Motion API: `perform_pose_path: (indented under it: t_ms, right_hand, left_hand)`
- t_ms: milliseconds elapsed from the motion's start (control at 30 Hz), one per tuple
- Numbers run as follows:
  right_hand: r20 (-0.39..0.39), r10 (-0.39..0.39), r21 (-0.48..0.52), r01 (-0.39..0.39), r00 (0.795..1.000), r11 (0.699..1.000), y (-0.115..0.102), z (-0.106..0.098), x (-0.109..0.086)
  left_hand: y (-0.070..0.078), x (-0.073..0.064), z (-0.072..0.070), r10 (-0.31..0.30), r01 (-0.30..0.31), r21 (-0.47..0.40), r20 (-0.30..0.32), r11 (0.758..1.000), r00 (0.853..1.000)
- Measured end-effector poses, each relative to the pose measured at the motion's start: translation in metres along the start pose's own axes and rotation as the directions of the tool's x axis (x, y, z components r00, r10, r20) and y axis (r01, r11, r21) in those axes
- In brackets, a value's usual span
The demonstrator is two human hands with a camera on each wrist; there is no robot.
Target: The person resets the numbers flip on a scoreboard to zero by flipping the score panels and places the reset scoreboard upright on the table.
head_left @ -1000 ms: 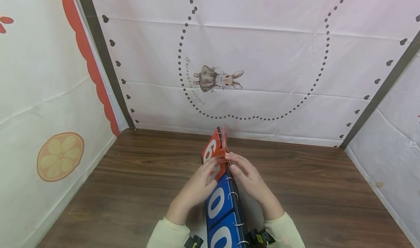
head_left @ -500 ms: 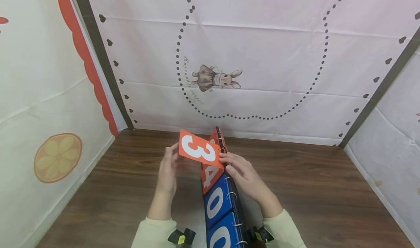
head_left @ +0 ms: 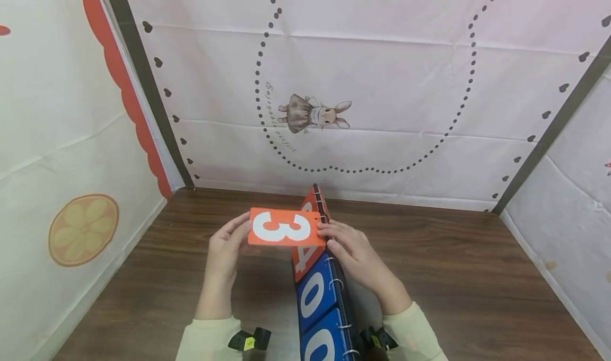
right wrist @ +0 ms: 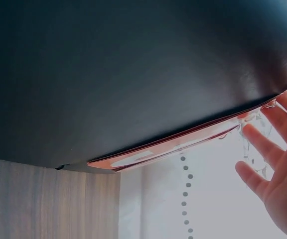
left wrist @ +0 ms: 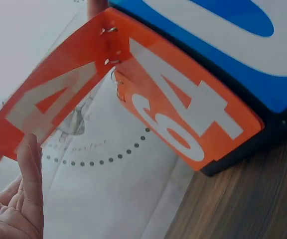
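A tent-shaped flip scoreboard (head_left: pixel 317 292) with ring-bound number cards stands lengthwise before me. My left hand (head_left: pixel 223 252) pinches the outer edge of an orange card (head_left: pixel 284 227) bearing a white 3, swung out to the left from the rings. In the left wrist view that card's underside (left wrist: pixel 59 82) shows a 4, and another orange 4 card (left wrist: pixel 183 92) lies against the board. My right hand (head_left: pixel 355 249) rests its fingertips at the rings on the board's top edge. Its fingers look extended in the right wrist view, beside the dark back panel (right wrist: pixel 133 74).
Blue cards with a white 0 (head_left: pixel 312 296) fill the near part of the scoreboard. An orange card (head_left: pixel 310 199) hangs at its far end. The wooden table (head_left: pixel 453 276) meets a printed white cloth wall (head_left: pixel 382 85) behind. More cloth walls rise on both sides.
My left hand has moved left from the board's top, bringing the orange 3 card over to the left and lowering it toward level. The right hand stays at the rings.
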State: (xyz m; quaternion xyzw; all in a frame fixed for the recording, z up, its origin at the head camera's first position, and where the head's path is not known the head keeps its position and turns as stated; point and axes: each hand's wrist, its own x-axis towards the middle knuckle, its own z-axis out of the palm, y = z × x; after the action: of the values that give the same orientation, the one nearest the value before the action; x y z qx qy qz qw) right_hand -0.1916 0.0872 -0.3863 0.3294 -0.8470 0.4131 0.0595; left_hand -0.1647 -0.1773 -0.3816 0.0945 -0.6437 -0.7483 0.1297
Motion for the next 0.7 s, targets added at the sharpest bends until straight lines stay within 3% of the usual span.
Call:
perform_pose_path:
  t_ms: [200,367,700]
  right_hand:
    - [-0.004,-0.001,-0.027,0.001,1.0,1.0,0.0,0.0,-0.001]
    - [0.005,-0.007,-0.028,0.007,1.0,1.0,-0.001,0.0,-0.001]
    - [0.012,0.011,-0.025,-0.01,1.0,1.0,0.002,0.0,-0.002]
  left_hand:
    - [-0.008,0.003,-0.006,-0.082,0.081,0.16,-0.004,0.984,0.997]
    - [-0.016,0.007,-0.006,-0.122,0.117,0.24,0.007,0.964,0.992]
    - [-0.035,0.014,-0.002,-0.13,0.103,0.337,0.06,0.936,0.99]
